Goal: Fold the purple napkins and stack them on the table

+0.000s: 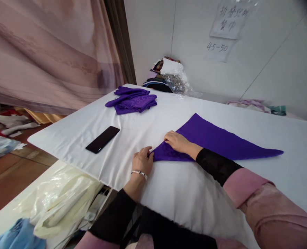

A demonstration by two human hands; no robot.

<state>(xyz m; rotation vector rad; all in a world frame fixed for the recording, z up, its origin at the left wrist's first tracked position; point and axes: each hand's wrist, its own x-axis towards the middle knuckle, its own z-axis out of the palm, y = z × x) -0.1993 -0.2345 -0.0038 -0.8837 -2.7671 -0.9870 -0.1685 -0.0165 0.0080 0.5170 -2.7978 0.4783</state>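
Note:
A purple cloth napkin lies folded in a triangle on the white-covered table. Its long side faces me and one narrow point stretches out to the right. My left hand, with a silver bracelet at the wrist, pinches the napkin's left corner. A short way along the upper left edge, my right hand has its fingers closed on the fabric. My right hand and forearm cover part of the napkin's lower left.
Crumpled purple cloths lie at the back left of the table. A black phone rests nearer the left edge. Piled fabrics and clear plastic stand by the wall. Lower left are a pale plastic bag and blue cloth.

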